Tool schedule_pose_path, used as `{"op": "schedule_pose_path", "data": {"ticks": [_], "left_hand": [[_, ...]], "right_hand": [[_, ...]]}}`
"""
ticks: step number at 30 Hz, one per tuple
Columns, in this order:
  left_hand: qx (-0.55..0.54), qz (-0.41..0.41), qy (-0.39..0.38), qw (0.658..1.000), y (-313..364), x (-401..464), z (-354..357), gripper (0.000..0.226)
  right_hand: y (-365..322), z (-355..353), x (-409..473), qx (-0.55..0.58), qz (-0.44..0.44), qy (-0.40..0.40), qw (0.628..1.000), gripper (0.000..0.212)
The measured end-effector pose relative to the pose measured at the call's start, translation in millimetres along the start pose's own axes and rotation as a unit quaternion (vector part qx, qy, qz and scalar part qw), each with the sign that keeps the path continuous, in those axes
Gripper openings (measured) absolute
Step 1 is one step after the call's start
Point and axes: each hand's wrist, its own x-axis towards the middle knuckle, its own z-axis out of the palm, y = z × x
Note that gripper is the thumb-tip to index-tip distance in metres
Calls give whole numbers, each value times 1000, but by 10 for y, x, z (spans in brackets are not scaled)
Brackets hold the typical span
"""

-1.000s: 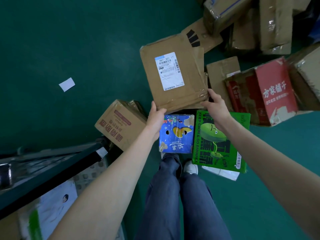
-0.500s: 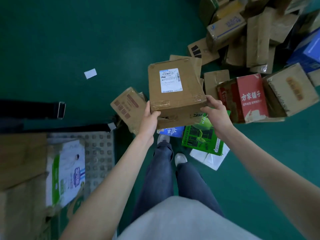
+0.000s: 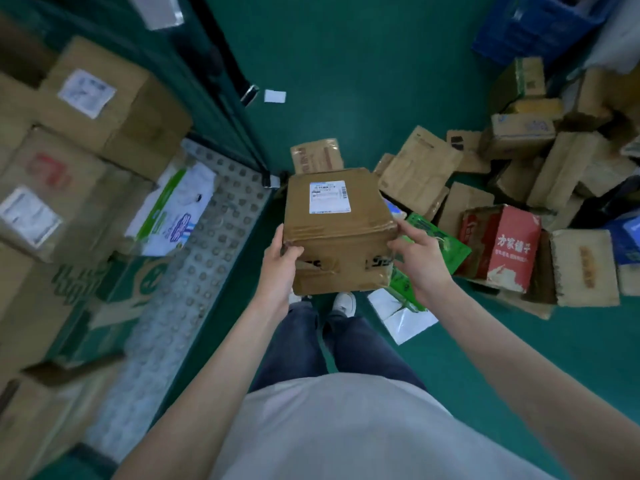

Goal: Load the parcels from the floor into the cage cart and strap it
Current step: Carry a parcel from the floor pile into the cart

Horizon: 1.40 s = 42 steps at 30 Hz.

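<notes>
The taped cardboard parcel (image 3: 337, 230) sits between both hands; left hand (image 3: 278, 259) grips its near-left corner; right hand (image 3: 420, 258) presses its right side, fingers (image 3: 403, 226) extended.

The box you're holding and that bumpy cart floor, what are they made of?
The box looks like brown matte cardboard: creased edges, shiny tape strips, a white paper label. The cart floor seems to be grey metal or hard plastic with rows of raised round studs; the blur leaves that open.
</notes>
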Motion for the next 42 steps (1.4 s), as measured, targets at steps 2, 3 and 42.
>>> {"op": "schedule_pose_path", "data": {"ticks": [2, 3, 42], "left_hand": [[-48, 3, 38, 998, -84, -168, -208, 47], [-70, 5, 54, 996, -96, -231, -273, 48], [-451, 203, 393, 775, -628, -1238, -4621, 56]], "right_hand": [[-9, 179, -153, -12, -7, -18, 1000, 44], [-17, 233, -214, -5, -13, -25, 1000, 41], [209, 5085, -1889, -156, -217, -326, 907, 25]]}}
